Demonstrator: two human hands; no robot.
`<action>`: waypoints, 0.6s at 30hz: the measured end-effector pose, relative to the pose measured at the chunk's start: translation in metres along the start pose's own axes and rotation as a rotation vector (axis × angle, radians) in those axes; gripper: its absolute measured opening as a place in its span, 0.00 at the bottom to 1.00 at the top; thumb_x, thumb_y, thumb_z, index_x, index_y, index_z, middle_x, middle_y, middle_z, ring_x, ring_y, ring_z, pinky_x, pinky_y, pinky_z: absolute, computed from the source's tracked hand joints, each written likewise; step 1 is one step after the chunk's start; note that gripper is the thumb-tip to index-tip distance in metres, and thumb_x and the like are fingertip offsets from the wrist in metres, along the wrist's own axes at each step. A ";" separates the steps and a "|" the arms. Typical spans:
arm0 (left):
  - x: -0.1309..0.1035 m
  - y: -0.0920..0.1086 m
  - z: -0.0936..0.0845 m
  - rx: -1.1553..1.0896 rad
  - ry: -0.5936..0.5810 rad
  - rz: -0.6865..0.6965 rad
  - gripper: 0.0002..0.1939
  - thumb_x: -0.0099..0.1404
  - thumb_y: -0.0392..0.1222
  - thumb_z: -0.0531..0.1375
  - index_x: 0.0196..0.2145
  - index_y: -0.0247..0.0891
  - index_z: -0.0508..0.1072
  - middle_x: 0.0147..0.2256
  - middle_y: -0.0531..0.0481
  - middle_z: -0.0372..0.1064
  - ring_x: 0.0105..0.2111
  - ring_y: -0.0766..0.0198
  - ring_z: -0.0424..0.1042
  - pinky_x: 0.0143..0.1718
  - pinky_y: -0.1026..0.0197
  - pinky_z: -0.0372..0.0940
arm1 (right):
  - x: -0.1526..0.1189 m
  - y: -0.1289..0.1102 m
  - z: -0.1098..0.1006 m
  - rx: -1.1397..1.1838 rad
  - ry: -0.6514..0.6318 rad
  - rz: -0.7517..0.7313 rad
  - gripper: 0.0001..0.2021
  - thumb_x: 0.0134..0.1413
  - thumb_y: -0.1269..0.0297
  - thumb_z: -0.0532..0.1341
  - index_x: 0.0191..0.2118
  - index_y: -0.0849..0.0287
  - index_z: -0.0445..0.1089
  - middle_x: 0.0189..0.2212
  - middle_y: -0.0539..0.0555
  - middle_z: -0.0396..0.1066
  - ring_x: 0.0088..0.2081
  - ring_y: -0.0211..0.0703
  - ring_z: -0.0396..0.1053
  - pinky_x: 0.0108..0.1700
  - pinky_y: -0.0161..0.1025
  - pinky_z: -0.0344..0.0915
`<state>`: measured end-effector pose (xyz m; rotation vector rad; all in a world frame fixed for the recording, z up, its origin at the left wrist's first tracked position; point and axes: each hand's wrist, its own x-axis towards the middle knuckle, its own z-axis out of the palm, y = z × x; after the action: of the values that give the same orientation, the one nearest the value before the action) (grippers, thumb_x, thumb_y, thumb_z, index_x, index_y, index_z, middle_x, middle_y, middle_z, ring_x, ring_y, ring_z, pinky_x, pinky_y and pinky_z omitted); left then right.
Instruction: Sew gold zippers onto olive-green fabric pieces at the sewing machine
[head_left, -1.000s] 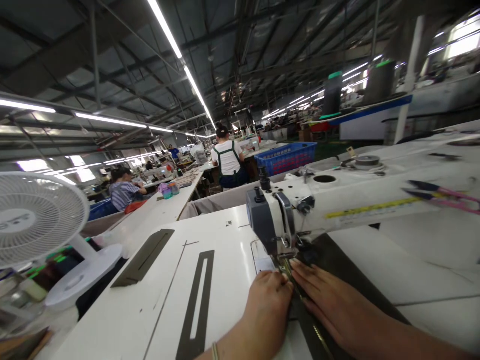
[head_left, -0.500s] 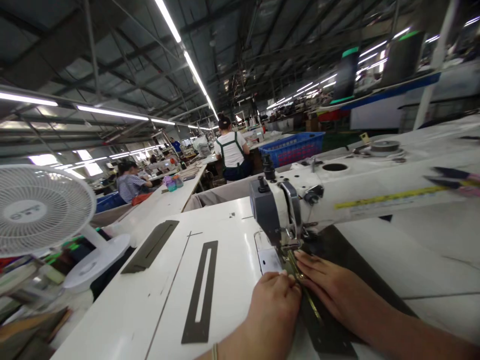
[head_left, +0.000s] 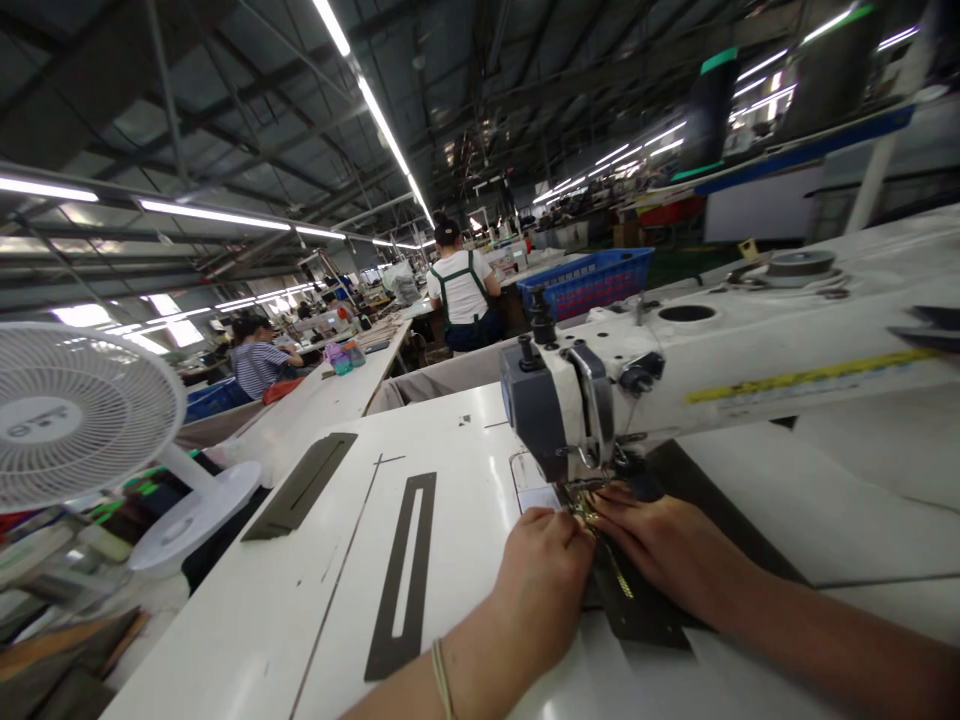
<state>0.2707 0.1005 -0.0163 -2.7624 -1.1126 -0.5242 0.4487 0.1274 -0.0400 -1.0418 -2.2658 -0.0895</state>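
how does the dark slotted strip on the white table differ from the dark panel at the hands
The flat, dark brown-grey slotted strip lies untouched; the flat, dark brown-grey panel is handled by the left hand and right hand.
The slotted strip's opening shows white tabletop; the panel bears a narrow gold-coloured band.
Both look flat and dark.

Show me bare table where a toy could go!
The tabletop is bare between the slotted frame and left hand, and from that frame to the dark panel. It's crowded at the machine head and the right hand.
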 end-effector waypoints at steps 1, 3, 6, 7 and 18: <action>0.000 -0.001 0.001 -0.006 0.002 -0.003 0.04 0.61 0.31 0.59 0.35 0.32 0.71 0.34 0.44 0.72 0.35 0.56 0.72 0.43 0.54 0.69 | 0.001 0.000 -0.001 0.009 -0.014 0.006 0.15 0.61 0.71 0.47 0.36 0.59 0.72 0.34 0.56 0.75 0.33 0.43 0.73 0.35 0.38 0.69; 0.000 -0.002 0.001 -0.019 0.017 -0.012 0.05 0.60 0.32 0.60 0.36 0.32 0.71 0.35 0.44 0.71 0.36 0.56 0.72 0.43 0.54 0.69 | 0.002 0.000 -0.002 -0.012 -0.012 0.016 0.15 0.61 0.71 0.48 0.35 0.58 0.72 0.32 0.56 0.75 0.33 0.43 0.72 0.35 0.39 0.67; -0.002 -0.001 0.001 -0.032 0.046 -0.025 0.09 0.60 0.32 0.59 0.40 0.33 0.70 0.36 0.44 0.71 0.37 0.56 0.71 0.43 0.54 0.69 | 0.003 -0.002 -0.003 -0.148 0.022 0.065 0.14 0.60 0.67 0.49 0.29 0.59 0.70 0.28 0.59 0.72 0.33 0.49 0.70 0.35 0.43 0.64; -0.002 -0.001 0.001 -0.023 0.055 -0.025 0.09 0.61 0.32 0.58 0.41 0.34 0.70 0.36 0.45 0.70 0.36 0.56 0.71 0.42 0.54 0.69 | 0.003 -0.002 -0.004 -0.187 0.027 0.087 0.14 0.59 0.66 0.50 0.27 0.59 0.69 0.27 0.60 0.70 0.33 0.51 0.69 0.35 0.44 0.63; 0.002 0.001 -0.004 0.092 -0.014 -0.003 0.06 0.67 0.34 0.55 0.39 0.35 0.70 0.35 0.45 0.68 0.36 0.56 0.70 0.39 0.53 0.69 | 0.011 -0.003 -0.007 -0.119 -0.114 0.237 0.11 0.57 0.62 0.54 0.29 0.60 0.69 0.23 0.55 0.71 0.27 0.45 0.70 0.30 0.39 0.62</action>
<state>0.2718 0.1005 -0.0120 -2.6904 -1.1146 -0.4433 0.4454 0.1302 -0.0276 -1.4031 -2.2412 -0.0668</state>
